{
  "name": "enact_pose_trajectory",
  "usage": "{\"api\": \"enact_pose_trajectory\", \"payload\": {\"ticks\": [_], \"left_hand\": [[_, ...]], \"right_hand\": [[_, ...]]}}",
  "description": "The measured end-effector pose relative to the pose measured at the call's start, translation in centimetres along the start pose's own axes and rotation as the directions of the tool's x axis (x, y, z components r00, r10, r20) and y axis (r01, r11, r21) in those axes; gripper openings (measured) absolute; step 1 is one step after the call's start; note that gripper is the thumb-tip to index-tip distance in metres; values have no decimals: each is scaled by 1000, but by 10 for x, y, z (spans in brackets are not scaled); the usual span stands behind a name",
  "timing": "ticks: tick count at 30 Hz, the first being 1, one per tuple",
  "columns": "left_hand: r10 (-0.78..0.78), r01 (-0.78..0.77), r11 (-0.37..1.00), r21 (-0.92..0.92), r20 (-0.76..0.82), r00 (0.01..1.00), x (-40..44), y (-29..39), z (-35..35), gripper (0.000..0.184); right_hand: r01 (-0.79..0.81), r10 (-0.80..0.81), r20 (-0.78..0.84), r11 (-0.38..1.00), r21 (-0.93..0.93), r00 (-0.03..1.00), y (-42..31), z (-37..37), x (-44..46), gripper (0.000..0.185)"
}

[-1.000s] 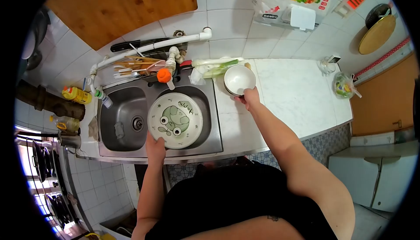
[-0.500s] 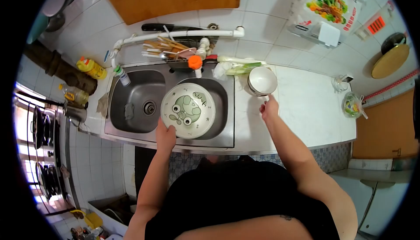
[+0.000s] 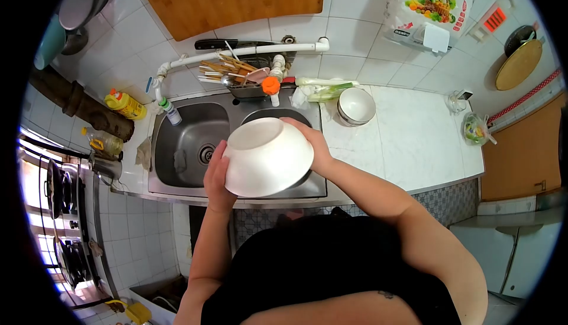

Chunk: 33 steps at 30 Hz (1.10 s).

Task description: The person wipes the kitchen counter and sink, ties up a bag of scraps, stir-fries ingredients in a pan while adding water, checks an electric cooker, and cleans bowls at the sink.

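A large white bowl [image 3: 269, 165] is tipped over above the right basin, so its plain underside and foot ring face me. My left hand [image 3: 219, 180] grips its left side, fingers along the outer wall. At the upper right rim, my right hand [image 3: 310, 141] also holds it, partly hidden behind the bowl. The inside of the bowl is turned away from view. On the counter right of the sink stands a smaller bowl stack [image 3: 357, 106], apart from both hands. An orange-tipped faucet [image 3: 271, 86] sits just behind the large bowl.
The left basin [image 3: 192, 124] holds a grey cloth-like lump. Behind the sink are a chopstick holder [image 3: 248, 91], a white pipe [image 3: 236, 51] and a knife [image 3: 216, 44]. Green onions [image 3: 325, 91] lie by the smaller bowls. A yellow bottle [image 3: 125, 105] stands at left.
The large bowl has been tipped so its patterned inside no longer shows. My right hand has left the smaller bowls and taken hold of the large bowl's right side.
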<state>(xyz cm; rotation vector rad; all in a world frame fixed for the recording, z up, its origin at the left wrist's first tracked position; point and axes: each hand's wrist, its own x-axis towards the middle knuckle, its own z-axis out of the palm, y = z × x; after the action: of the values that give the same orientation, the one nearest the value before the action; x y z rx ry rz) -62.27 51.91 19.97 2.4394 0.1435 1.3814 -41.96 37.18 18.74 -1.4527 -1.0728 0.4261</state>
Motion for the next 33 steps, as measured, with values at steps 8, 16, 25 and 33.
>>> {"api": "enact_pose_trajectory", "payload": {"ticks": [8, 16, 25, 33], "left_hand": [[-150, 166, 980, -108, 140, 979, 7, -8, 15, 47], [-479, 826, 470, -311, 696, 535, 35, 17, 151, 43], [-634, 881, 417, 224, 766, 105, 84, 26, 345, 53], [-723, 819, 440, 368, 686, 80, 97, 56, 355, 62]], "right_hand": [[-235, 233, -36, 970, -67, 972, -9, -10, -20, 68], [-543, 694, -362, 715, 440, 622, 66, -82, -148, 30], [-464, 897, -393, 441, 768, 203, 94, -239, -220, 28], [-437, 899, -317, 427, 792, 304, 128, -311, -217, 35]]}}
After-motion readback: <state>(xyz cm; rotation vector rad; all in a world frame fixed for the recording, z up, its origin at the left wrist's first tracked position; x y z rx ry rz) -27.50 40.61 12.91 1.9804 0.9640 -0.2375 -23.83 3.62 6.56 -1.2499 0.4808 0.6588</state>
